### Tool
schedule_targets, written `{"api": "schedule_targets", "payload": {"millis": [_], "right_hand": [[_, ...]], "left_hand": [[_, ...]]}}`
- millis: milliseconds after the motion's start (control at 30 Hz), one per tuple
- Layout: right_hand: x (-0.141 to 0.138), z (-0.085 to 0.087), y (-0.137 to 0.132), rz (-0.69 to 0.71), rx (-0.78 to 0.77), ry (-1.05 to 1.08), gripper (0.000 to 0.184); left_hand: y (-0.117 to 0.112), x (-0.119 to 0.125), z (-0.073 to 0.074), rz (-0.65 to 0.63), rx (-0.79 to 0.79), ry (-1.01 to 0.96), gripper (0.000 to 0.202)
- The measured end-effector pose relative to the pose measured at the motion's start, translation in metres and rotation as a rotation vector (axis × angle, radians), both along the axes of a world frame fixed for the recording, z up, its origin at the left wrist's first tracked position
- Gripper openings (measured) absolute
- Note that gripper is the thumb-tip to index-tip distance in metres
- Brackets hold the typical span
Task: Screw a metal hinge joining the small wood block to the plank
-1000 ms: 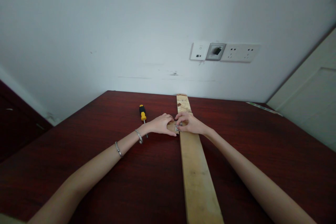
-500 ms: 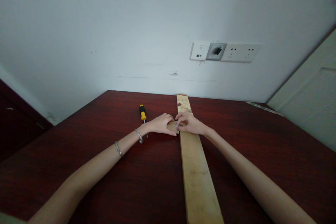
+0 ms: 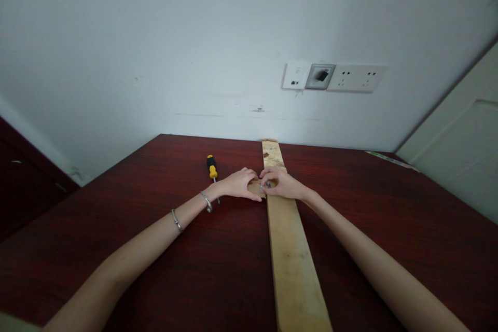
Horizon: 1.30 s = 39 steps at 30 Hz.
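A long pale wooden plank lies lengthwise on the dark red table. My left hand grips a small wooden block pressed against the plank's left edge. My right hand rests on the plank with its fingertips pinched on a small metal piece where block and plank meet. Two bracelets circle my left forearm.
A screwdriver with a yellow and black handle lies on the table just left of my left hand. Wall sockets and a switch panel are on the white wall behind. A pale door stands at the right.
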State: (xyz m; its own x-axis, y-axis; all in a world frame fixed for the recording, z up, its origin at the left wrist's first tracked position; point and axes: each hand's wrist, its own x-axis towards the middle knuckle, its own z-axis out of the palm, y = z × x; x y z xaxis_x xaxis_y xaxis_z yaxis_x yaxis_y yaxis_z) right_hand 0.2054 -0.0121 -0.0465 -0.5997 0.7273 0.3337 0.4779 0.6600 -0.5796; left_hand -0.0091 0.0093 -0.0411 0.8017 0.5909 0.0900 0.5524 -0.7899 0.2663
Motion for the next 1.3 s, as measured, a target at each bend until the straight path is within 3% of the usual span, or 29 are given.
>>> {"api": "schedule_targets", "payload": {"millis": [133, 233, 367, 633, 867, 1133, 1300], "right_hand": [[0.005, 0.004, 0.001, -0.009, -0.091, 0.066, 0.037], [0.010, 0.006, 0.004, -0.119, -0.254, 0.274, 0.052], [0.017, 0.006, 0.010, -0.296, -0.359, 0.530, 0.045], [0.029, -0.008, 0.019, -0.422, -0.414, 0.653, 0.040], [0.029, -0.011, 0.019, -0.428, -0.391, 0.693, 0.037], [0.023, -0.028, 0.018, -0.597, -0.176, 0.814, 0.030], [0.024, -0.031, 0.016, -0.665, -0.097, 0.865, 0.024]], "left_hand": [[0.001, -0.001, -0.002, -0.006, -0.005, -0.018, 0.067], [0.000, -0.002, -0.003, -0.019, -0.008, -0.025, 0.065], [-0.001, -0.002, -0.004, -0.021, 0.004, -0.017, 0.066], [-0.002, -0.001, -0.004, -0.014, 0.030, 0.041, 0.071], [-0.003, -0.001, -0.002, -0.015, 0.018, 0.041, 0.080], [-0.003, -0.001, -0.002, -0.021, -0.025, 0.030, 0.084], [0.000, -0.008, 0.010, 0.015, -0.083, 0.100, 0.086]]}}
